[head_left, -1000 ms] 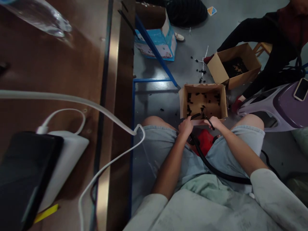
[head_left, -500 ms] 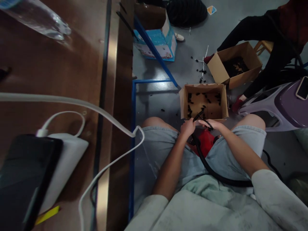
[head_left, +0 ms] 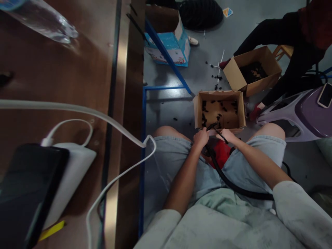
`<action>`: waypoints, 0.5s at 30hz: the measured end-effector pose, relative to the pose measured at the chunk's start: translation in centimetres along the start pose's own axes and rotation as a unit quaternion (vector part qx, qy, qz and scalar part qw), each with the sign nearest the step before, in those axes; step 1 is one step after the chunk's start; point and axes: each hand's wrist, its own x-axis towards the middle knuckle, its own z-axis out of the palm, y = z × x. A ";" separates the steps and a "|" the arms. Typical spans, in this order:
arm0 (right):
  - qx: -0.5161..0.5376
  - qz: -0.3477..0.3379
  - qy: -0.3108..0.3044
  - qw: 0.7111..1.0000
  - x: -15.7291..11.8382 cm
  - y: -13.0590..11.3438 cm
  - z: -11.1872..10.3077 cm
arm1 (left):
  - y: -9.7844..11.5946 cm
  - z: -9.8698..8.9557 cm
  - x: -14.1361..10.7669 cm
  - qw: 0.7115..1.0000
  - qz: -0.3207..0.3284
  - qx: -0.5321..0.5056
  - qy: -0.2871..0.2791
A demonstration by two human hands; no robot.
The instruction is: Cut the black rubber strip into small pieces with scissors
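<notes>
Clock directions are taken from the two hands. Grey floor (head_left: pixel 166 107) spreads under everything. A brown table (head_left: pixel 85 72) with a metal-edged side fills 8 to 10 o'clock, beside a blue frame (head_left: pixel 163 87). A seated person (head_left: pixel 275 38) in dark trousers is between 1 and 2, and a purple-topped stool (head_left: pixel 311 110) near 3.

A bulky black bundle (head_left: pixel 201 15) lies at 12, far off, with a blue patterned box (head_left: pixel 172 43), open-topped, at 11. The far carton (head_left: pixel 267 81), at 1, contains many dark bits. The near carton (head_left: pixel 221 98), directly at 12, holds scattered black pieces (head_left: pixel 204 117).

A thick black hose (head_left: pixel 241 191) curves across the lap from 4 o'clock up to the left hand (head_left: pixel 201 137). That hand is closed, fingers curled round black tubing. The right hand (head_left: pixel 226 137) is partly closed, with a thin black strip (head_left: pixel 221 135) at its fingers. Both are at the near carton's closest edge.

On the table are a clear bottle (head_left: pixel 44 22) at 10, a dark phone (head_left: pixel 33 186) overlapping a white block (head_left: pixel 77 166) between 8 and 9, and a yellow strip (head_left: pixel 52 231) at 8. Small black bits (head_left: pixel 219 78) lie on the floor at 12.
</notes>
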 end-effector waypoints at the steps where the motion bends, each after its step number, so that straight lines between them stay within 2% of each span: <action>1: -0.004 -0.001 0.002 1.000 -0.1 -0.1 0.0 | 0.0 0.0 0.0 1.000 -0.003 0.000 -0.003; 7: 0.003 -0.014 0.003 1.000 -0.2 -0.1 -0.1 | -0.3 0.1 0.1 1.000 -0.003 -0.001 0.000; 10: 0.043 -0.006 -0.013 0.999 0.2 0.5 0.0 | -0.3 0.1 0.0 1.000 0.004 0.007 0.000; 15: 0.139 -0.008 -0.063 0.988 0.9 1.5 -0.1 | -0.3 0.4 0.0 0.998 0.053 0.015 -0.012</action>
